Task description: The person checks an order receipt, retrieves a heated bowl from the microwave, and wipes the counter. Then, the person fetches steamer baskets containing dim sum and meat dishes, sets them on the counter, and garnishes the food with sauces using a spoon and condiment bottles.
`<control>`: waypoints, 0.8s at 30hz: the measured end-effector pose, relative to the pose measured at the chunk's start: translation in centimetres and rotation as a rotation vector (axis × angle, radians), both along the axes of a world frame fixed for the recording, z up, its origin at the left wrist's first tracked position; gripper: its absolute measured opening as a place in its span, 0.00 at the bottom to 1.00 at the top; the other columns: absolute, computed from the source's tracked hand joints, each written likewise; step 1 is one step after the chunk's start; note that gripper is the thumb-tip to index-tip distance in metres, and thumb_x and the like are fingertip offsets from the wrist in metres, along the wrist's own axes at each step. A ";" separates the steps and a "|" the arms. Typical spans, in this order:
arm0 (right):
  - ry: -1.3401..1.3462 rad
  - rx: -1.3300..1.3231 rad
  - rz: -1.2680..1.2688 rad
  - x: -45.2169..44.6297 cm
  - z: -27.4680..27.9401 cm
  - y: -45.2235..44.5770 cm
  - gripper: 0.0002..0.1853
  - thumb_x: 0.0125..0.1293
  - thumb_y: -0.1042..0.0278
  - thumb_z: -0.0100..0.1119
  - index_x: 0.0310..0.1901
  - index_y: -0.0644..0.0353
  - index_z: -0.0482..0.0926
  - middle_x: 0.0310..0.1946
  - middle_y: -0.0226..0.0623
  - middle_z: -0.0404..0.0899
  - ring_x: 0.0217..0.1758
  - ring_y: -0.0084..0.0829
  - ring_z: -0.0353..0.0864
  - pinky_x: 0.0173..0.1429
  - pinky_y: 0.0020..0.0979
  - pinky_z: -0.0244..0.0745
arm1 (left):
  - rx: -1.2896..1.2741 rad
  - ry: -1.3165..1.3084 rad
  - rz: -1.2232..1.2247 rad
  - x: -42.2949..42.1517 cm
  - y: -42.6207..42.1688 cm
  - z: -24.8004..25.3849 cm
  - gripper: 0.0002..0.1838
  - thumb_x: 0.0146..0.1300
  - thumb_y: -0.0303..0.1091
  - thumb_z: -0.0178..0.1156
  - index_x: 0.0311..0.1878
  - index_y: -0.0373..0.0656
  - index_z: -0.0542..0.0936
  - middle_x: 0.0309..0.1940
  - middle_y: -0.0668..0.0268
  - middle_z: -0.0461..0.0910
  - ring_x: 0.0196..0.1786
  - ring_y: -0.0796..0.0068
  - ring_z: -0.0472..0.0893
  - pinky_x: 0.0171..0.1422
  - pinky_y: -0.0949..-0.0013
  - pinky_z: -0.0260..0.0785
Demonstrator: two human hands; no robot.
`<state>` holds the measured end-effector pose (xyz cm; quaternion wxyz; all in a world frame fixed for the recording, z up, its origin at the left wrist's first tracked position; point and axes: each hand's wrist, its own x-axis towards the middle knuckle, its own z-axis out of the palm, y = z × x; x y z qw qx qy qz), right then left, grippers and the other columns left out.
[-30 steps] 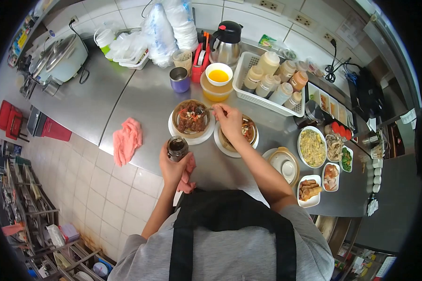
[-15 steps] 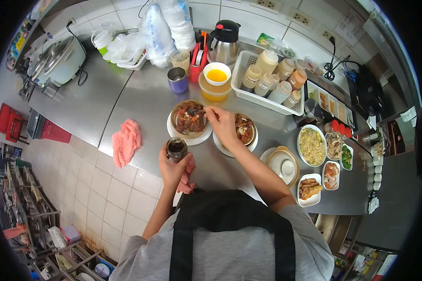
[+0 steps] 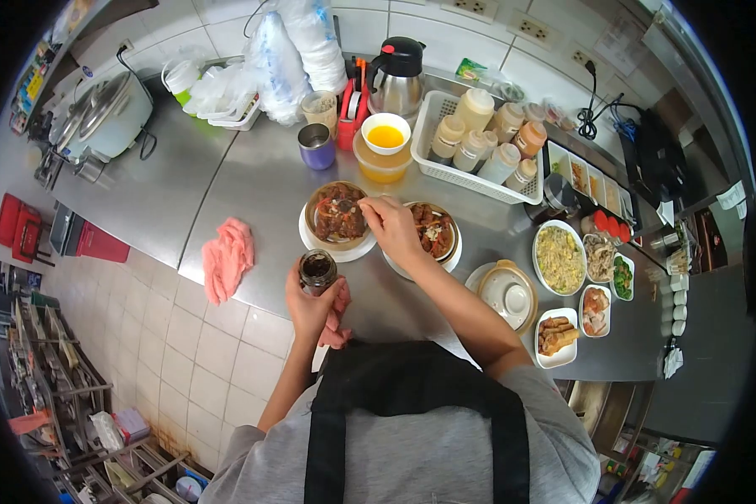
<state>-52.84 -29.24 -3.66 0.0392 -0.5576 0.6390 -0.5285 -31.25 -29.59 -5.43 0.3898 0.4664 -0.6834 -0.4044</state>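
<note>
My left hand (image 3: 311,304) is wrapped round an open glass jar (image 3: 317,267) with dark contents, held upright near the counter's front edge. A pink cloth (image 3: 336,326) hangs beside that hand. My right hand (image 3: 388,225) pinches a small spoon, mostly hidden by the fingers, over the right side of the left bowl of brown food (image 3: 338,220), which rests on a white plate. Just right of my right hand, a second bowl of similar food (image 3: 434,233) sits on another plate, partly covered by my wrist.
Behind the bowls are a purple cup (image 3: 317,148), a bowl of yellow liquid (image 3: 385,137) and a basket of bottles (image 3: 477,178). A lidded pot (image 3: 507,296) and several food dishes (image 3: 559,259) stand right. Another pink cloth (image 3: 228,259) lies left.
My right hand has moved slightly left and down over the left bowl, with the spoon now lower over the food. My left hand still holds the jar in nearly the same place.
</note>
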 end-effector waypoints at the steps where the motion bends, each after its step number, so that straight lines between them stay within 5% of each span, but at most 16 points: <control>1: 0.017 0.012 -0.001 0.1 0.4 0.3 0.07 0.65 0.73 0.58 0.42 0.65 0.81 0.35 0.46 0.82 0.38 0.45 0.81 0.42 0.38 0.75 | -0.007 0.006 -0.004 0.0 -0.1 -0.1 0.36 0.43 0.34 0.78 0.56 0.36 0.73 0.47 0.60 0.80 0.50 0.69 0.80 0.58 0.66 0.70; 14: 0.041 -0.115 0.010 0.6 3.0 1.3 0.07 0.64 0.73 0.58 0.42 0.65 0.80 0.35 0.48 0.80 0.38 0.50 0.78 0.43 0.41 0.74 | -0.065 -0.021 -0.077 -1.1 0.3 -0.5 0.37 0.41 0.32 0.77 0.57 0.36 0.73 0.47 0.58 0.80 0.48 0.65 0.80 0.55 0.64 0.72; 17: -0.043 -0.075 -0.025 -1.5 -0.5 0.7 0.09 0.66 0.70 0.57 0.42 0.66 0.82 0.33 0.44 0.82 0.32 0.40 0.80 0.39 0.35 0.75 | 0.141 0.026 -0.118 -1.8 0.6 -0.7 0.38 0.42 0.32 0.78 0.58 0.35 0.72 0.49 0.57 0.79 0.51 0.64 0.79 0.58 0.64 0.70; 21: -0.762 0.019 -0.013 -3.4 3.7 4.8 0.12 0.71 0.65 0.56 0.44 0.65 0.83 0.28 0.29 0.82 0.28 0.13 0.74 0.32 0.18 0.70 | 0.077 -0.004 -0.183 -3.6 1.2 0.3 0.39 0.42 0.32 0.78 0.59 0.35 0.71 0.51 0.57 0.77 0.55 0.63 0.77 0.61 0.64 0.68; 24: -0.763 -0.003 0.038 -5.2 7.2 10.0 0.13 0.71 0.64 0.56 0.44 0.64 0.84 0.27 0.30 0.82 0.28 0.14 0.74 0.32 0.18 0.70 | 0.017 0.103 -0.308 -6.9 1.6 -0.2 0.39 0.42 0.33 0.78 0.59 0.35 0.71 0.51 0.57 0.78 0.54 0.64 0.77 0.61 0.64 0.68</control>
